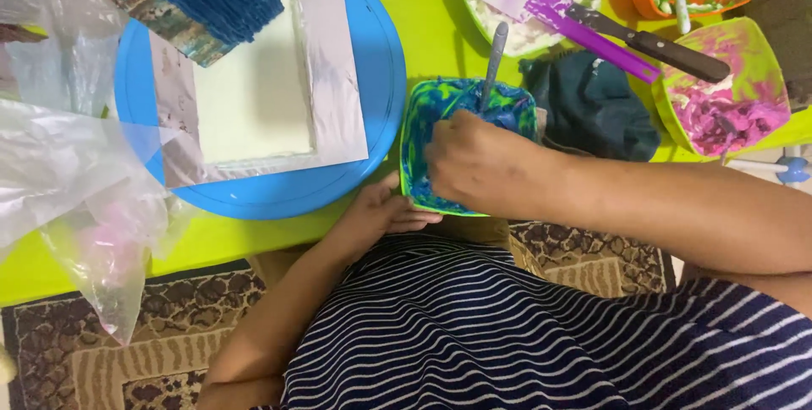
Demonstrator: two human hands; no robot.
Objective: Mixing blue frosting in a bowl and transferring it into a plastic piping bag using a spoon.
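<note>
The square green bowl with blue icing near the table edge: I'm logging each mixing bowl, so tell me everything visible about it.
The square green plastic bowl has rounded corners and inner walls smeared with swirled blue and green icing. It sits upright at the near edge of the lime-green table, beside the round blue turntable. A grey utensil handle stands in it, leaning on the far rim. The right hand reaches inside, hiding much of its middle; the left hand steadies its near left corner.

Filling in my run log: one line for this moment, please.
right hand: in blue-green bowl, by spoon | left hand: steadies bowl | cake: on blue turntable
</note>
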